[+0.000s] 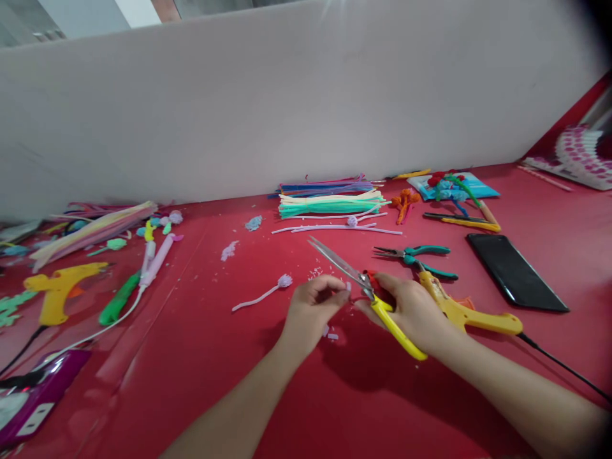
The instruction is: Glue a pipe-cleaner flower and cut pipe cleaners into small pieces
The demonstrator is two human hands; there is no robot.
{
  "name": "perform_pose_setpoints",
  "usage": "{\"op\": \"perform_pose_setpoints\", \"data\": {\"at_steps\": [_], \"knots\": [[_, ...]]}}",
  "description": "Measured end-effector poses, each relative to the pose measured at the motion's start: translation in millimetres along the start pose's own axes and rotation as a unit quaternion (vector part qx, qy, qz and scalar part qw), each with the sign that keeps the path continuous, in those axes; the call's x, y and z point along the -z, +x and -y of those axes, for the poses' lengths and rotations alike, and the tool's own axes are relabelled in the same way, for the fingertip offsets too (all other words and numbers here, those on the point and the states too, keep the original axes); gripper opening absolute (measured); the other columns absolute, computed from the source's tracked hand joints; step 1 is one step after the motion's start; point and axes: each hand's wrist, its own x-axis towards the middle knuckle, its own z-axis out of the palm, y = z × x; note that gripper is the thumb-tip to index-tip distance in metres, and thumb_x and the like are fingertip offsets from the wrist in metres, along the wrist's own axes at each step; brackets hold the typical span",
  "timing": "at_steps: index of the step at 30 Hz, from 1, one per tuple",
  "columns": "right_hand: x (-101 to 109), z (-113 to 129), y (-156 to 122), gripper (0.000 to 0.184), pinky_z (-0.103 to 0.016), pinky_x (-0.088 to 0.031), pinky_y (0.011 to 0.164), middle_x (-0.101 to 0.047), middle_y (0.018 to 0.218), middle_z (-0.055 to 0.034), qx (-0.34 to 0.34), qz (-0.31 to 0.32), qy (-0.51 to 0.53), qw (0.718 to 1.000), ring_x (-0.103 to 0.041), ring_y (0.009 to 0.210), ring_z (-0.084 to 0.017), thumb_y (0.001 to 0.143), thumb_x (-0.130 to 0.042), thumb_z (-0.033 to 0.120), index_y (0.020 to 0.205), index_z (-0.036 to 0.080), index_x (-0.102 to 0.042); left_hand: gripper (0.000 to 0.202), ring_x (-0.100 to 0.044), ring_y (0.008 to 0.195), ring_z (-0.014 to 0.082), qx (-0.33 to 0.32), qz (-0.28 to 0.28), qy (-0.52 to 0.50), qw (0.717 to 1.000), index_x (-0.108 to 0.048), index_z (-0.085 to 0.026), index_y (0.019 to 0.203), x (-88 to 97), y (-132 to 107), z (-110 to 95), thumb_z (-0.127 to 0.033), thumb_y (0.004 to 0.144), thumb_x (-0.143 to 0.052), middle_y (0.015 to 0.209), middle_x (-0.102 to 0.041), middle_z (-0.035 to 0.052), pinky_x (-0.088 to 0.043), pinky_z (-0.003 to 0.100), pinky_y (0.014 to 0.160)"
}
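Observation:
My right hand [415,311] holds a pair of scissors [398,331] with yellow handles, blades pointing up and to the left. Close to the blades, my left hand [310,306] pinches a short piece of lilac pipe cleaner [349,287] between thumb and fingertips. Short cut lilac pieces [331,335] lie on the red table below the left hand. White-lilac clippings [315,273] are scattered just beyond its fingers. To the left rests a lilac pipe cleaner stem with a fluffy ball at its tip [284,281].
Bundled pipe cleaners [329,205] lie by the white partition [287,95]. Right: teal-handled pliers [414,256], a yellow glue gun [471,315] with cord, a black phone [516,271]. Left: another yellow glue gun [60,287], a pink-white corded tool [155,261], a purple power strip [52,389].

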Motion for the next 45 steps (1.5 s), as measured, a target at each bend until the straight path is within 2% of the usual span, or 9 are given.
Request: {"op": "perform_pose_setpoints", "data": {"at_steps": [4, 6, 8, 17, 25, 35, 45], "knots": [[1.6, 0.0, -0.2, 0.030, -0.024, -0.022, 0.046, -0.057, 0.059, -0.0008, 0.007, -0.011, -0.140, 0.990, -0.051, 0.050, -0.015, 0.071, -0.045, 0.049, 0.078, 0.020, -0.047, 0.006, -0.027, 0.039, 0.0034, -0.003, -0.125, -0.124, 0.984, -0.056, -0.016, 0.069, 7.5, 3.3, -2.0, -0.022, 0.068, -0.058, 0.047, -0.039, -0.0065, -0.020, 0.017, 0.037], [-2.7, -1.7, -0.6, 0.033, -0.024, -0.022, 0.046, -0.059, 0.062, -0.0021, 0.016, -0.002, -0.173, 0.985, -0.054, 0.052, -0.016, 0.073, -0.042, 0.050, 0.082, 0.019, -0.047, 0.005, -0.026, 0.038, 0.0030, -0.008, -0.154, -0.170, 0.973, -0.053, -0.017, 0.069, 9.7, 3.5, -3.2, -0.020, 0.067, -0.057, 0.046, -0.035, -0.0078, -0.017, 0.017, 0.035], [-7.9, -4.0, -1.2, 0.033, -0.025, -0.021, 0.047, -0.060, 0.062, -0.0026, 0.022, 0.003, -0.194, 0.981, -0.055, 0.052, -0.017, 0.076, -0.038, 0.051, 0.082, 0.019, -0.047, 0.006, -0.028, 0.038, 0.0027, -0.010, -0.165, -0.196, 0.967, -0.053, -0.017, 0.070, 10.1, 3.1, -4.3, -0.018, 0.066, -0.057, 0.048, -0.037, -0.0074, -0.016, 0.016, 0.035], [-13.4, -9.3, -2.3, 0.031, -0.026, -0.015, 0.046, -0.060, 0.057, -0.0022, 0.035, 0.007, -0.241, 0.970, -0.055, 0.049, -0.018, 0.076, -0.038, 0.050, 0.075, 0.020, -0.044, 0.008, -0.030, 0.038, 0.0022, 0.002, -0.167, -0.211, 0.963, -0.055, -0.017, 0.074, 8.9, 1.5, -6.2, -0.019, 0.067, -0.056, 0.050, -0.040, -0.0069, -0.016, 0.017, 0.033], [-14.4, -8.6, -3.7, 0.029, -0.026, -0.015, 0.045, -0.058, 0.054, -0.0021, 0.038, 0.011, -0.229, 0.973, -0.054, 0.047, -0.016, 0.079, -0.034, 0.047, 0.073, 0.019, -0.042, 0.007, -0.030, 0.041, 0.0019, -0.013, -0.174, -0.215, 0.961, -0.056, -0.017, 0.077, 8.3, 0.9, -2.2, -0.019, 0.069, -0.056, 0.053, -0.038, -0.0060, -0.017, 0.015, 0.035], [-17.4, -7.7, -4.4, 0.035, -0.026, -0.016, 0.046, -0.059, 0.056, -0.0035, 0.037, 0.033, -0.217, 0.975, -0.055, 0.050, -0.018, 0.080, -0.030, 0.051, 0.074, 0.019, -0.042, 0.004, -0.028, 0.042, 0.0021, -0.024, -0.173, -0.205, 0.963, -0.053, -0.018, 0.077, 7.0, -1.3, -2.7, -0.019, 0.074, -0.053, 0.056, -0.038, -0.0055, -0.018, 0.014, 0.036], [-18.3, -7.3, -6.1, 0.031, -0.026, -0.016, 0.046, -0.058, 0.057, -0.0031, 0.039, 0.044, -0.193, 0.979, -0.053, 0.050, -0.016, 0.080, -0.033, 0.047, 0.074, 0.018, -0.043, 0.008, -0.029, 0.041, 0.0022, -0.014, -0.181, -0.221, 0.958, -0.054, -0.018, 0.077, 5.6, -2.8, -5.3, -0.022, 0.071, -0.057, 0.052, -0.037, -0.0064, -0.019, 0.014, 0.036]]}}
